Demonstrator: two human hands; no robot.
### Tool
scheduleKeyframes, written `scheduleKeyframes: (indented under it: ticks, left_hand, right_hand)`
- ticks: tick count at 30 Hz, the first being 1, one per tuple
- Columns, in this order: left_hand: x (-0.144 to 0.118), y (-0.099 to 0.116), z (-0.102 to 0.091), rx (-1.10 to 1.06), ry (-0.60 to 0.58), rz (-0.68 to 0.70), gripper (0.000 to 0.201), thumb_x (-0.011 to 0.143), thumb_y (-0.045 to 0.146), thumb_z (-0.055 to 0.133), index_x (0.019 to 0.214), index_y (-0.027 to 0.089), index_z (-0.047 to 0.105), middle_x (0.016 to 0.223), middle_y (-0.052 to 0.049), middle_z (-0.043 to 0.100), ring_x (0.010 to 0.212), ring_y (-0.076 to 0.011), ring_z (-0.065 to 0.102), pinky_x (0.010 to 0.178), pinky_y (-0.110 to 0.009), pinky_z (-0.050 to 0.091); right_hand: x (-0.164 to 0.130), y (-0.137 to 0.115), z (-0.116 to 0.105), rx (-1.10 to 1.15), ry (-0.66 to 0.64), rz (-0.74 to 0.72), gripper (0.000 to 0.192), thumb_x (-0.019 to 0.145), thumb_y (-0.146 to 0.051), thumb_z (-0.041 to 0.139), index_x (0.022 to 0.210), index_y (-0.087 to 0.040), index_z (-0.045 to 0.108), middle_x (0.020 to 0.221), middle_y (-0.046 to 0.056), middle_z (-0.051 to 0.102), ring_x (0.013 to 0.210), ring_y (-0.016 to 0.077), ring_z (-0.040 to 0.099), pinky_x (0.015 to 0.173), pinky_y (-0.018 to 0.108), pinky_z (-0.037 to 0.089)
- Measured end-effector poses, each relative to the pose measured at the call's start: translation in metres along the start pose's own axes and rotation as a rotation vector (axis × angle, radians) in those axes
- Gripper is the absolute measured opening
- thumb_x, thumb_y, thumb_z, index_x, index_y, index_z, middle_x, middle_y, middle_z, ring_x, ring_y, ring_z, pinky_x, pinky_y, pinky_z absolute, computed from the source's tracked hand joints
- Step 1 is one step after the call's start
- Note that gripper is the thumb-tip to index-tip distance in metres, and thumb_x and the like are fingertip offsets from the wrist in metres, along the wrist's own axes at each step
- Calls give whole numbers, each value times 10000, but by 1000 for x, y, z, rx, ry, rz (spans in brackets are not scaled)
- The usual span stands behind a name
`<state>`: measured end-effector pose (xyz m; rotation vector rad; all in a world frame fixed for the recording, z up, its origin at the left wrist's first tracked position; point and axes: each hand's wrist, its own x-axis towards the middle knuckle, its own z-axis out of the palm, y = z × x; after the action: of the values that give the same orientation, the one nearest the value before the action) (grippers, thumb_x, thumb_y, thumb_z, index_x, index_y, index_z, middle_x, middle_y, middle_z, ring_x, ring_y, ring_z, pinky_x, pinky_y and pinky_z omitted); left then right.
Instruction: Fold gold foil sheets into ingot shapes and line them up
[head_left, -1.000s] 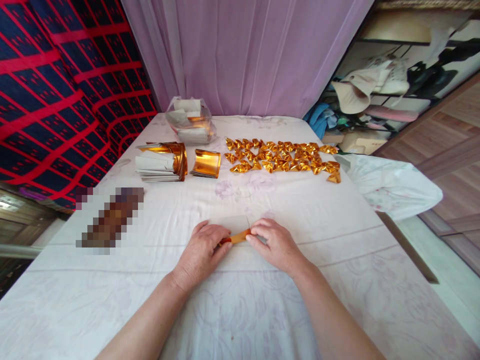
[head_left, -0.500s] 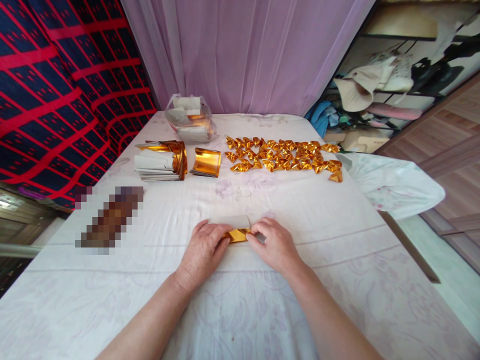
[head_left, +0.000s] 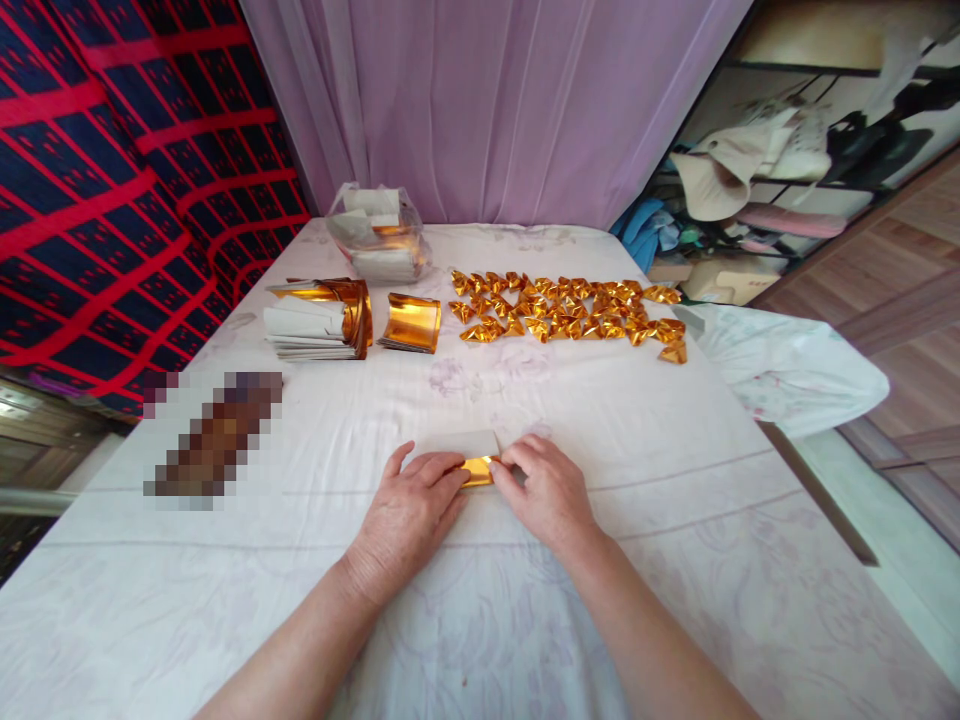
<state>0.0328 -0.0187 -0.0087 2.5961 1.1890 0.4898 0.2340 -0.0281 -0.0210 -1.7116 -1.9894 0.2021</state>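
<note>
Both hands rest side by side on the white tablecloth (head_left: 675,560) near its front edge: my left hand (head_left: 409,515) and right hand (head_left: 547,495) each pinch an end of a small gold paper (head_left: 478,468), fingertips pressed together on it. Bare cloth spreads wide to either side and ahead of them, while well beyond lie a paper stack (head_left: 315,322), a curled gold sheet (head_left: 411,324) and many folded gold pieces (head_left: 566,310) toward the far edge.
</note>
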Motion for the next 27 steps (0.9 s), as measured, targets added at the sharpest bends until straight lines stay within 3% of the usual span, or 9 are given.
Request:
scheduleKeyframes:
  ticks: [5, 11, 17, 27]
  left_hand:
    - [-3, 3, 1, 32, 10, 33, 372, 932, 224, 507, 1297, 278, 559, 1233, -43, 673, 1155, -226, 596, 1144, -525, 241]
    - [-8, 12, 3, 174, 13, 37, 374, 907, 217, 541, 1275, 270, 577, 1272, -46, 648, 1250, -321, 523, 1120, -610, 245]
    - [-12, 23, 13, 209, 73, 62, 357, 912, 166, 477, 1259, 153, 563, 1237, -106, 650, 1142, -264, 595, 1035, -464, 435]
    - [-21, 37, 21, 325, 109, 56, 406, 909, 95, 371, 1280, 105, 537, 1301, -135, 625, 1204, -266, 582, 1001, -436, 480]
  right_hand:
    - [-1, -1, 2, -18, 17, 9, 187, 855, -250, 598, 670, -225, 596, 767, 16, 612, 739, 163, 579, 681, 283, 405]
    - [0, -2, 2, -27, 10, 15, 191, 861, -246, 590, 670, -226, 587, 764, 15, 608, 734, 163, 579, 674, 289, 402]
    - [1, -2, 2, -41, 4, 18, 194, 857, -252, 601, 667, -227, 572, 756, 10, 601, 718, 160, 572, 661, 285, 392]
    - [0, -2, 1, -54, 2, 17, 173, 837, -211, 588, 665, -221, 572, 764, 11, 607, 707, 153, 567, 657, 275, 378]
